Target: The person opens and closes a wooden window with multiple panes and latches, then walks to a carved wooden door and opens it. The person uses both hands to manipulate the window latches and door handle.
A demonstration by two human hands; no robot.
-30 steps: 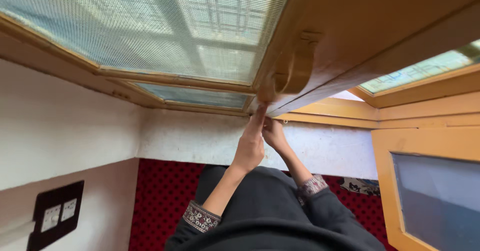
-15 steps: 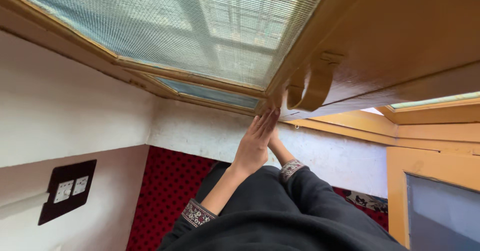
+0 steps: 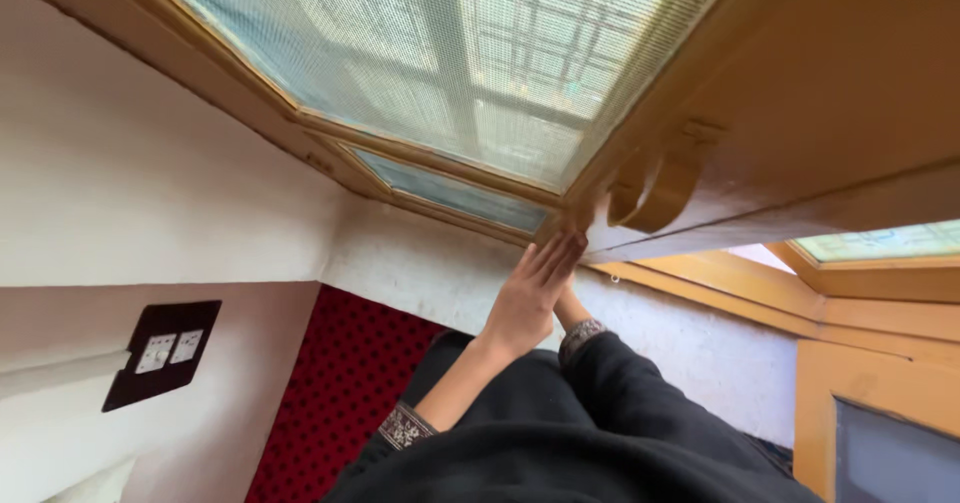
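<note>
My left hand (image 3: 530,298) is stretched out flat, fingers straight and together, with the fingertips against the lower corner of a yellow wooden window sash (image 3: 820,93). A curved wooden handle (image 3: 665,188) sits on that sash just above the fingertips. My right hand (image 3: 570,308) is almost wholly hidden behind the left; only its wrist and an embroidered dark cuff (image 3: 582,333) show. A mesh-covered window pane (image 3: 480,53) fills the frame to the left of the sash.
A white plastered sill wall (image 3: 420,263) runs below the window. A dark switch plate (image 3: 165,351) is on the white wall at left. Red patterned carpet (image 3: 340,383) lies below. Another yellow-framed glass panel (image 3: 880,433) stands at the lower right.
The view has swung right and upward. My left hand has flattened against the sash corner, and my right hand has slipped behind it out of sight.
</note>
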